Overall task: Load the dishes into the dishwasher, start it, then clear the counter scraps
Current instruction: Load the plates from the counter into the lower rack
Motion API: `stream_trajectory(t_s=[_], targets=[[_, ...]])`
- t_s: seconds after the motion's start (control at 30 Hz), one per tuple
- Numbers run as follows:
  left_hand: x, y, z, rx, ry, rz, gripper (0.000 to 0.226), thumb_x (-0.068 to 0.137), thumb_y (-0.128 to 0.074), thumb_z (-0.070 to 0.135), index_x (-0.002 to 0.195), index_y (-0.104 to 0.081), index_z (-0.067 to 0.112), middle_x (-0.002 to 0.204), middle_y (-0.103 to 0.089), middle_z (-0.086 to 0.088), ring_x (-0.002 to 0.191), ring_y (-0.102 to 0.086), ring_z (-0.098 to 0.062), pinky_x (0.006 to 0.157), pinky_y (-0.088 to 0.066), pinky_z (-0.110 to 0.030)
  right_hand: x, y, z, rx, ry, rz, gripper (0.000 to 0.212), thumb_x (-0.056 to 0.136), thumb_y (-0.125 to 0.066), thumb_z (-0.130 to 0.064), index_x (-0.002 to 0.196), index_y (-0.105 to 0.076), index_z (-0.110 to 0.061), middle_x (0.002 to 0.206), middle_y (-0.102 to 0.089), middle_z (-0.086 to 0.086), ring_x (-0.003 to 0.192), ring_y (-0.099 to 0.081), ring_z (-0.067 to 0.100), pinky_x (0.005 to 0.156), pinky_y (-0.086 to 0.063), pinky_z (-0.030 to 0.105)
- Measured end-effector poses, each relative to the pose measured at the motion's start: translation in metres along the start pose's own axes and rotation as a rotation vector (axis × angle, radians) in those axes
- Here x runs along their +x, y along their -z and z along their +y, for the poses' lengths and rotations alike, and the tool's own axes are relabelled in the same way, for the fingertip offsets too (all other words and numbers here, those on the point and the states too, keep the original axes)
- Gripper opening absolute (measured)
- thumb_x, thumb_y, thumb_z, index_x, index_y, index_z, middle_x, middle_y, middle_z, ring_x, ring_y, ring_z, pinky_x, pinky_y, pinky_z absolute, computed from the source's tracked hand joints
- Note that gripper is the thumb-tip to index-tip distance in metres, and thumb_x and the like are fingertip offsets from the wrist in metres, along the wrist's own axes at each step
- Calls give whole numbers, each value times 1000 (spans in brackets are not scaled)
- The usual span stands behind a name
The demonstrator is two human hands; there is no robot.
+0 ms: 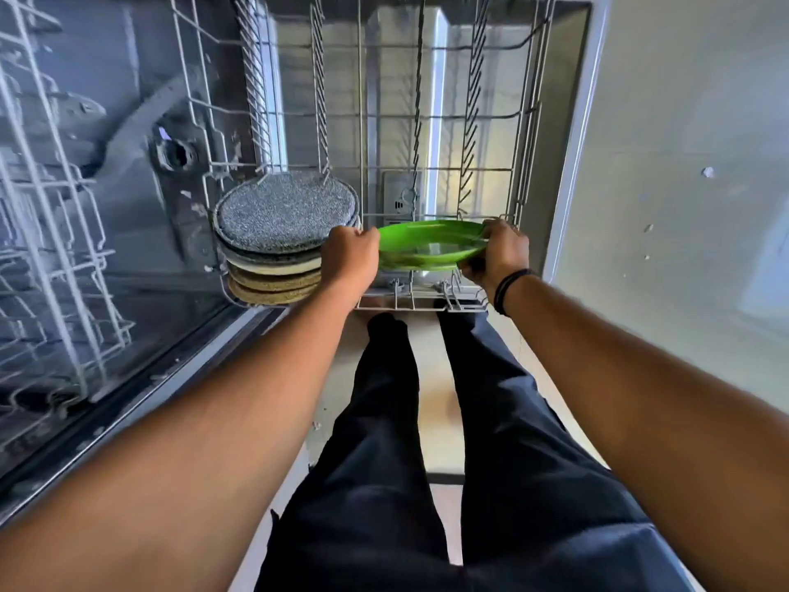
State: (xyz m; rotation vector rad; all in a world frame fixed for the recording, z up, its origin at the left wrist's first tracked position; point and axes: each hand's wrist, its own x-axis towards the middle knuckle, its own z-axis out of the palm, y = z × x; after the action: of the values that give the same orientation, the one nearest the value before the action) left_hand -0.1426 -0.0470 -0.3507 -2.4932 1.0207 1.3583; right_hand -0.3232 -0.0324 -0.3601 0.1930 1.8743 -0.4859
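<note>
Here both hands — left hand [350, 256], right hand [497, 254] — grip the green plate [431, 245]; tilted between the rack [427, 301] tines, it may slip against the stacked plates [277, 249].

I see a bright green plate [429, 245] tilted over the pulled-out wire dishwasher rack [444, 121], beside a row of speckled grey and beige plates [277, 241] already standing in it.

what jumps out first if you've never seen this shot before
The bright green plate at centre, gripped at its edges by the left hand and right hand over the pulled-out lower rack. Just left of it, a row of speckled grey and tan plates already stands in that rack.
</note>
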Motion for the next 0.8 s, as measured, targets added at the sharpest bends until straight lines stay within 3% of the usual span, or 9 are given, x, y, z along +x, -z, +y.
stream_trajectory(t_s=[0.07, 0.13, 0.2, 0.3, 0.5, 0.63, 0.73, 0.8], targets=[[7, -7, 2, -26, 10, 15, 40, 91, -56, 16, 53, -43, 11, 51, -41, -3, 50, -36, -21, 47, -28, -35, 6, -2, -2, 6, -35, -11, 21, 100, -39, -13, 84, -51, -8, 39, -51, 4, 35, -50, 22, 40, -43, 25], [14, -13, 3, -49, 10, 20, 41, 91, -56, 16, 53, -42, 11, 51, -40, -2, 49, -36, -21, 43, -28, -32, 10, -2, -3, -1, -48, -16, 22, 99, -37, -12, 82, -50, -8, 39, -52, 5, 39, -53, 24, 39, -43, 25], [21, -19, 3, -68, 19, 16, 39, 90, -55, 18, 52, -44, 12, 51, -45, -4, 53, -52, -30, 46, -39, -31, 17, -3, -5, -21, -60, -18, 22, 100, -37, -12, 83, -51, -9, 48, -54, 8, 41, -55, 25, 38, -45, 26], [27, -30, 2, -109, 44, 4, 36, 86, -53, 22, 52, -47, 11, 55, -54, -12, 65, -69, -39, 60, -57, -50, 29, -4, -5, -52, -68, -13, 23, 99, -35, -10, 86, -55, -10, 57, -57, 11, 41, -58, 25, 40, -48, 27], [41, -45, 5, -184, 28, 7, 29, 75, -46, 30, 53, -44, 13, 57, -52, -12, 60, -64, -36, 62, -56, -57, 48, -3, -6, -98, -84, 19, 26, 98, -34, -7, 88, -58, -10, 50, -62, 7, 43, -64, 27, 42, -53, 31], [51, -55, 7, -224, 62, 5, 24, 70, -42, 32, 56, -47, 13, 60, -53, -14, 59, -56, -28, 54, -50, -51, 54, -4, -9, -107, -80, 15, 27, 99, -33, -5, 94, -59, -8, 71, -64, 11, 44, -64, 26, 44, -56, 34], [55, -58, 12, -273, 101, 10, 26, 82, -46, 23, 59, -48, 12, 60, -54, -12, 61, -57, -28, 56, -44, -41, 57, -9, -13, -90, -60, 20, 19, 99, -39, -8, 102, -58, -6, 89, -63, 16, 47, -63, 28, 41, -53, 31], [57, -57, 17, -296, 117, 17, 28, 92, -48, 17, 64, -51, 12, 65, -58, -12, 58, -59, -27, 51, -47, -35, 56, -15, -15, -50, -54, 1, 15, 99, -43, -11, 109, -54, -6, 98, -60, 17, 61, -64, 30, 43, -55, 32]])
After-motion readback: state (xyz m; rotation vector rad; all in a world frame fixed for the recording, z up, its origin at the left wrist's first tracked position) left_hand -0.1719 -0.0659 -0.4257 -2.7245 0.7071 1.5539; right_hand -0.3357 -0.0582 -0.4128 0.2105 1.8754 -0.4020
